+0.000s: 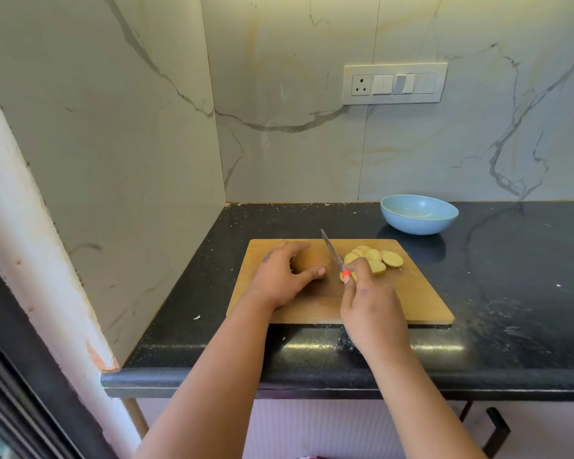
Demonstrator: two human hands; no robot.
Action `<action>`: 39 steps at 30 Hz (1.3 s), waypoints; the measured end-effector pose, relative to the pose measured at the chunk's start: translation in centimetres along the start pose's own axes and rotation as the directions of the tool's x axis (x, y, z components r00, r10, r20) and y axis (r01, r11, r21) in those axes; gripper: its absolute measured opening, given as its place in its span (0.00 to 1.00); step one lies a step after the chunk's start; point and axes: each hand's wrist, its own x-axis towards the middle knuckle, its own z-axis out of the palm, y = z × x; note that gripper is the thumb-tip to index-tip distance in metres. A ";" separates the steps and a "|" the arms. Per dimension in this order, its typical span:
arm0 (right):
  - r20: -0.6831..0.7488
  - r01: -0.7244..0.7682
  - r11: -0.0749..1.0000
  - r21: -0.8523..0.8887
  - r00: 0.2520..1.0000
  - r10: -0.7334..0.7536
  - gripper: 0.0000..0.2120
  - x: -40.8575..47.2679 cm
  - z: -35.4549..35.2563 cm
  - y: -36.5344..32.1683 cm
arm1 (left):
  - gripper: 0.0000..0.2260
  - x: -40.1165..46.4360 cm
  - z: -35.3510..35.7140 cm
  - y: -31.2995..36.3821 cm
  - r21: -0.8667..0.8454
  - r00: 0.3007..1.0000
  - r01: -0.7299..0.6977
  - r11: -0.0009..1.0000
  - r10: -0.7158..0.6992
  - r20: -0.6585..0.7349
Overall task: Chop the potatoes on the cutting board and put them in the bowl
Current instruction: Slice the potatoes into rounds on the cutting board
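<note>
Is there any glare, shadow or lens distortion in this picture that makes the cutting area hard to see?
Head view: the wide lens bends the wall edges and the counter outward; a bright glare strip lies on the counter's front edge below the cutting board; the bowl throws a soft reflection beneath it; the potato slices and knife are evenly lit and sharp enough.

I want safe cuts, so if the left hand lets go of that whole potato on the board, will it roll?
Probably: the potato looks rounded and uncut, with no flat face showing. The left hand curls round it, likely steadying it. It looks firm, so a push would shift it.
</note>
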 end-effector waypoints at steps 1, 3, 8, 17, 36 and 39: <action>-0.012 0.005 1.000 0.007 1.000 -0.005 0.04 0.0 0.1 0.1 | 0.28 0.0 0.0 0.0 0.002 1.000 0.006 1.000 -0.006 -0.003; -0.025 -0.002 0.999 0.046 1.000 0.003 0.03 0.1 0.1 0.2 | 0.28 0.0 0.0 -0.1 0.005 1.000 0.014 1.000 -0.014 -0.008; -0.063 0.042 0.994 0.098 0.997 -0.036 0.04 0.0 0.4 0.4 | 0.29 0.2 -0.1 0.0 0.007 1.000 0.028 1.000 -0.028 -0.009; -0.084 0.068 0.994 0.087 0.995 -0.061 0.06 -0.2 0.6 0.2 | 0.29 0.2 0.0 0.1 0.013 0.999 0.046 0.999 -0.046 -0.019; 0.254 -0.129 0.983 -0.128 0.954 0.159 0.07 3.0 -1.5 -2.6 | 0.29 0.2 -0.3 0.6 0.008 0.998 0.068 0.998 -0.068 -0.005; 0.302 -0.132 0.987 -0.097 0.941 0.155 0.07 3.9 -1.0 -2.5 | 0.29 0.2 -0.1 0.8 0.050 0.998 0.053 0.997 -0.052 -0.020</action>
